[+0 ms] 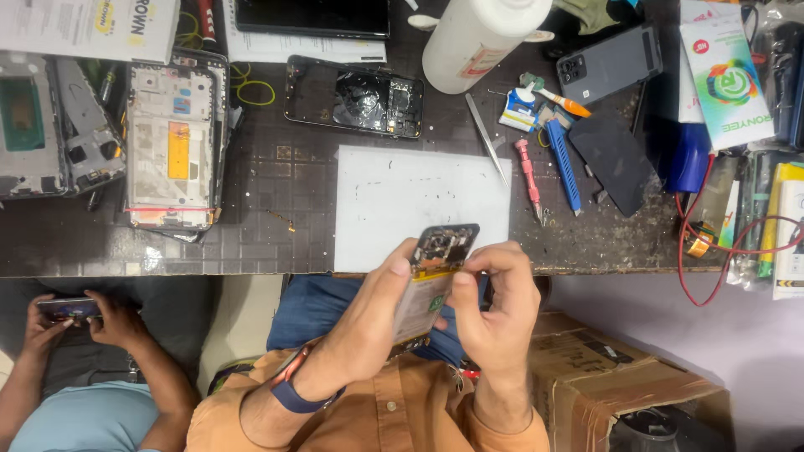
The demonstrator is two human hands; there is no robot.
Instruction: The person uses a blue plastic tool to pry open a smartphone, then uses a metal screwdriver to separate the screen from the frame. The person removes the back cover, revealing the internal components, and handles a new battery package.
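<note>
You held the opened phone (431, 280) up off the worktop (276, 180), close over your lap and just below the white mat (394, 205), likely so its exposed insides faced you squarely. Your left hand (373, 322) cradled it from the side, fingers (400, 266) wrapped around the edge with the thumb lying along the frame, which kept it steady. Your right hand (494, 301) came in from the other side, its fingers (486, 255) pinched narrowly at the upper part of the phone near the camera end; whether they gripped a small part there, I could not tell. The tools lay within easy reach to your right: tweezers (487, 138), a red screwdriver (530, 180) and a blue screwdriver (564, 167), beside a dark back cover (615, 163). Another stripped phone frame (352, 96) lay above the mat, with a white bottle (477, 38) near it, and more bare frames (172, 151) rested well apart on the left. At the lower left another person's hands (71, 322) held a phone of their own, clear of your work.
</note>
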